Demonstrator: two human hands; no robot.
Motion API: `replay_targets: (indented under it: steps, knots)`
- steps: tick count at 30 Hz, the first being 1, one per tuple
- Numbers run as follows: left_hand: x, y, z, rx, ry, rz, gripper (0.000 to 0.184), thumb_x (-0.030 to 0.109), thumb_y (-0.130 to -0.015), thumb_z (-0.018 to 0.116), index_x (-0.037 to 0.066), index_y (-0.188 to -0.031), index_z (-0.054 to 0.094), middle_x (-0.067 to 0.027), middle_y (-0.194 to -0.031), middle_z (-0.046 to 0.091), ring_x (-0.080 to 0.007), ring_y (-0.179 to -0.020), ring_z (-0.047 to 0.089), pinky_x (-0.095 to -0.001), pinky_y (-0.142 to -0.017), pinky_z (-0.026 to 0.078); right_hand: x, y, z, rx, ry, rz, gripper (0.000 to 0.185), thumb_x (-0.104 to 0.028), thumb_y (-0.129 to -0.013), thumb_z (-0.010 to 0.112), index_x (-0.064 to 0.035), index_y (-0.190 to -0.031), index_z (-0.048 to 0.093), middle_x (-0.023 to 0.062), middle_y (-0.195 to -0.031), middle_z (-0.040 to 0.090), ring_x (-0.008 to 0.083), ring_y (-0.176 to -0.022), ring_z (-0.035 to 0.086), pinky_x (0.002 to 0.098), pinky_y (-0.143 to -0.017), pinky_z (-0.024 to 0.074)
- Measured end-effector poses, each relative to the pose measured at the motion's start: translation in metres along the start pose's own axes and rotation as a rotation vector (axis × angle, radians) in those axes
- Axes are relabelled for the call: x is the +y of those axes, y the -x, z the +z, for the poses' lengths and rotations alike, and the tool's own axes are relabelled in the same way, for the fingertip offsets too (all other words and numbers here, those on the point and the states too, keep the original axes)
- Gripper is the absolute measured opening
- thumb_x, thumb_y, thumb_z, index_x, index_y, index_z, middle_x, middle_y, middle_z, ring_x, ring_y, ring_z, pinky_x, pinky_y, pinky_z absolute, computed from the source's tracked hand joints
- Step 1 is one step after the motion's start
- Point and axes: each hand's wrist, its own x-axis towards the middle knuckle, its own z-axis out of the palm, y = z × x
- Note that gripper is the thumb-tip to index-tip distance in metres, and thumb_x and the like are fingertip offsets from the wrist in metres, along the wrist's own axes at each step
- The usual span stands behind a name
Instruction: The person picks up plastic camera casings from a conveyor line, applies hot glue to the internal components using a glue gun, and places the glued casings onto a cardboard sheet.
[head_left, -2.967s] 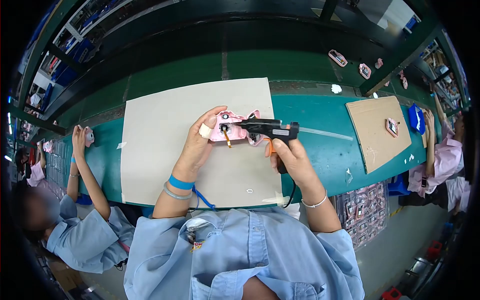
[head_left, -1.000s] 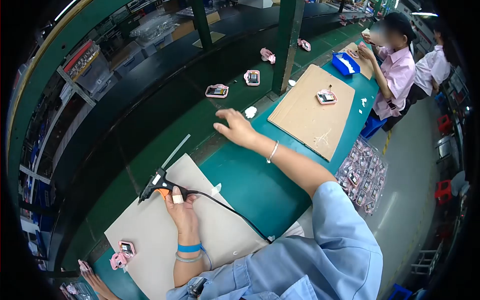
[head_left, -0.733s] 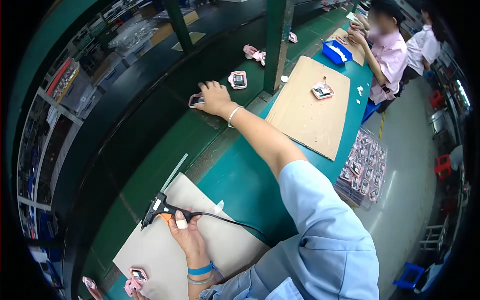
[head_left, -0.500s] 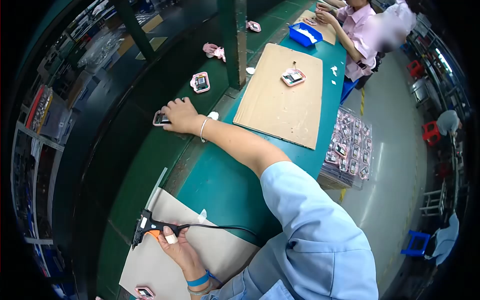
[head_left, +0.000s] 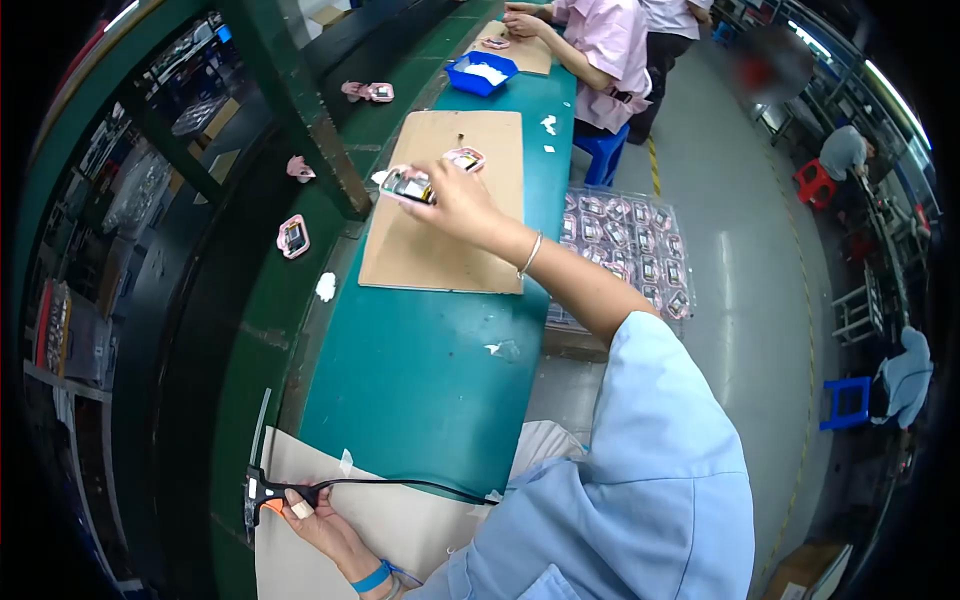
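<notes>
In my right hand is a pink-rimmed casing with electronics inside, held above the tan cardboard sheet. Just behind my fingers, a second pink casing lies on that sheet, partly covered by the hand. My left hand grips a black hot glue gun with an orange trigger. A clear glue stick sticks up from its back, and a black cord runs off to the right. Under the gun lies a paler board.
Another pink casing and pink pieces lie on the green strip at left, beside a green post. A blue bin stands ahead near a co-worker in pink. Trays of casings stand right of the table.
My right hand has picked the casing up off the green strip and carried it right, over the cardboard. The left hand still holds the glue gun. The view has turned.
</notes>
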Motion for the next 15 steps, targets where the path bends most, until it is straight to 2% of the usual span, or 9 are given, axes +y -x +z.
replay_targets:
  steps: [1,7,11,13,15]
  knots:
    - [0.000,-0.001,0.000,-0.002,-0.026,-0.005,0.033,0.024,-0.094,0.053,0.001,-0.116,0.045,-0.0109,-0.095,0.054,-0.0134,-0.080,0.056,-0.0206,-0.066,0.051,0.020,0.004,-0.006,0.083,-0.007,0.077,0.053,-0.035,-0.081,0.064,-0.0051,-0.122,0.049,0.0158,-0.109,0.052,0.0300,-0.097,0.055,0.0376,-0.086,0.0444]
    - [-0.004,-0.004,-0.001,-0.061,-0.092,0.054,0.029,0.026,-0.095,0.051,0.002,-0.110,0.047,-0.0090,-0.092,0.052,-0.0128,-0.078,0.055,-0.0196,-0.064,0.050,0.058,0.064,-0.025,0.230,-0.235,0.276,0.055,-0.033,-0.081,0.063,-0.0046,-0.124,0.046,0.0173,-0.109,0.050,0.0300,-0.097,0.053,0.0393,-0.087,0.0428]
    - [-0.008,-0.007,-0.006,-0.041,-0.161,0.055,0.033,0.027,-0.094,0.053,0.001,-0.114,0.047,-0.0100,-0.097,0.051,-0.0133,-0.081,0.054,-0.0204,-0.069,0.051,0.058,0.118,-0.015,0.273,-0.236,0.163,0.053,-0.030,-0.081,0.063,-0.0031,-0.124,0.046,0.0176,-0.111,0.048,0.0295,-0.100,0.052,0.0390,-0.087,0.0433]
    - [-0.008,-0.007,-0.005,-0.048,-0.170,0.054,0.033,0.026,-0.094,0.053,0.001,-0.114,0.047,-0.0099,-0.097,0.051,-0.0132,-0.081,0.054,-0.0203,-0.069,0.050,0.058,0.124,-0.030,0.262,-0.246,0.234,0.052,-0.028,-0.083,0.063,-0.0028,-0.125,0.046,0.0159,-0.117,0.048,0.0279,-0.105,0.050,0.0365,-0.090,0.0422]
    - [-0.008,-0.006,-0.005,-0.050,-0.168,0.059,0.032,0.026,-0.095,0.052,0.001,-0.113,0.047,-0.0099,-0.097,0.051,-0.0129,-0.082,0.054,-0.0201,-0.069,0.050,0.068,0.128,-0.045,0.304,-0.228,0.248,0.052,-0.028,-0.082,0.064,-0.0025,-0.124,0.046,0.0168,-0.114,0.047,0.0294,-0.103,0.051,0.0375,-0.089,0.0429]
